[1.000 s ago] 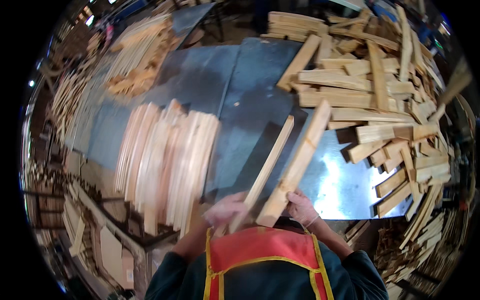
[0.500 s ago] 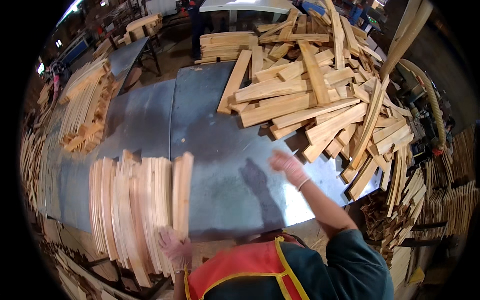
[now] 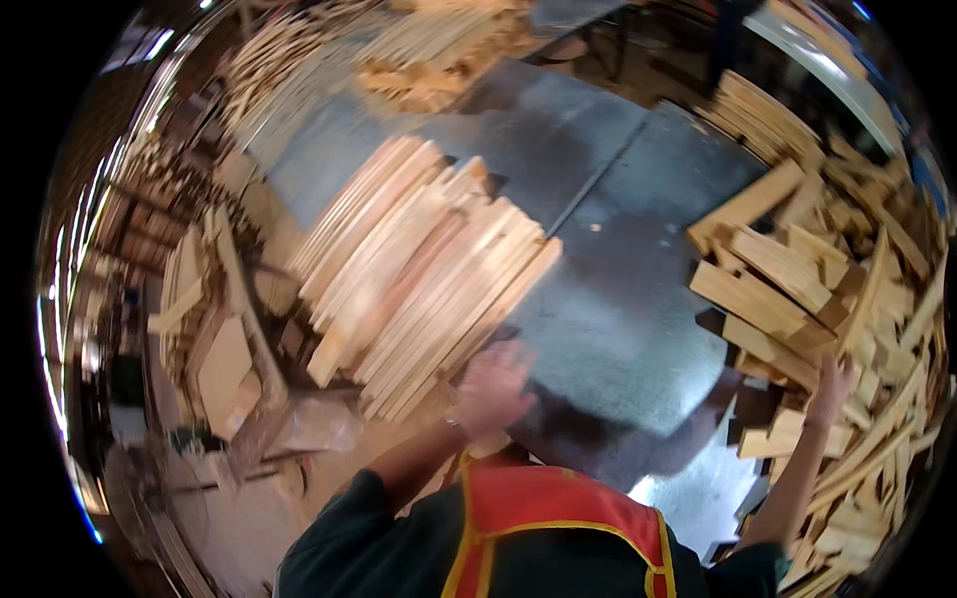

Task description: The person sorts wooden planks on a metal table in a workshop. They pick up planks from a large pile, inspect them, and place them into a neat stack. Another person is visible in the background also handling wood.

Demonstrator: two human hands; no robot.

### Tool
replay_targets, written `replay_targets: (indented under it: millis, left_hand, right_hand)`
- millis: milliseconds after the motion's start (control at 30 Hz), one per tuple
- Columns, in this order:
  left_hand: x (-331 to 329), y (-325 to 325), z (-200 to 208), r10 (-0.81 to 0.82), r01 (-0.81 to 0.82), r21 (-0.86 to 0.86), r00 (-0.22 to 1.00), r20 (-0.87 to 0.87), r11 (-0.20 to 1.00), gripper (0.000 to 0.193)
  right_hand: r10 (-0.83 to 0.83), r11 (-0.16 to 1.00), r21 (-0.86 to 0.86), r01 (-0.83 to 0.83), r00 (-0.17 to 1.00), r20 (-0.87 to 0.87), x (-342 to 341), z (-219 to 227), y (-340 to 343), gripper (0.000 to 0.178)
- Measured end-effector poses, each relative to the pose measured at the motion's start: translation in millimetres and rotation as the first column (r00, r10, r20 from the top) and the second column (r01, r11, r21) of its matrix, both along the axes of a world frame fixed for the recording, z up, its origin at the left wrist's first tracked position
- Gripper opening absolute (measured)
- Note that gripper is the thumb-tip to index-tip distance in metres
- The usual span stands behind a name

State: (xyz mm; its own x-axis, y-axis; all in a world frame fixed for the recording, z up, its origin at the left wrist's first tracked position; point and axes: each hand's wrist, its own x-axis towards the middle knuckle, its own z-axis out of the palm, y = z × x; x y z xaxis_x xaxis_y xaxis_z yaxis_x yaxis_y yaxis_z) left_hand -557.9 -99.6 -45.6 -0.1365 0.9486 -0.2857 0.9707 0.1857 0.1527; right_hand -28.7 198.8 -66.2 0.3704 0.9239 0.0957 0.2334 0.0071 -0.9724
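Observation:
My left hand (image 3: 495, 387), blurred, is raised just off the near right corner of a row of wooden slats (image 3: 424, 249). Its fingers look stretched out and nothing shows in them. The slats stand side by side in a tight row on the metal tabletop (image 3: 638, 269), their near ends uneven and jutting past its edge. At the right, my right hand (image 3: 829, 389) reaches into a heap of loose wooden boards (image 3: 763, 299). Its fingers touch or lie close to a narrow board (image 3: 865, 289) there. Blur hides whether they grip it.
A second stack of slats (image 3: 439, 60) lies at the far left of the tabletop. Neatly piled boards (image 3: 763, 115) sit at the back right. Left of the table are a wooden stand (image 3: 239, 389) and more timber (image 3: 179, 279).
The view has swung left. My left hand has come away from the slats' near ends. My right hand has moved from over the tabletop to the heap. The row's rightmost slat now lies closer in.

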Motion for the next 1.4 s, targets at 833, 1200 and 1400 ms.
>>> replay_targets:
  millis: [833,1200,1400]
  left_hand:
    - [-342.5,-142.3,15.6,0.202,-0.04,0.428,0.918,-0.342,0.903,0.068]
    - [-407.7,-121.2,-24.0,0.55,-0.519,-0.204,0.699,0.458,0.83,0.076]
    - [-433.0,-114.3,-77.6,0.574,-0.626,0.129,0.765,0.292,0.769,0.065]
  right_hand:
    - [0.532,0.613,-0.446,-0.652,0.758,-0.376,-280.4,-58.1,-326.4,0.072]
    - [0.821,0.497,-0.658,-0.567,0.553,0.143,-285.8,-8.9,-329.5,0.07]
    - [0.675,0.64,-0.603,-0.476,0.724,0.146,-202.4,-56.9,-325.3,0.072]
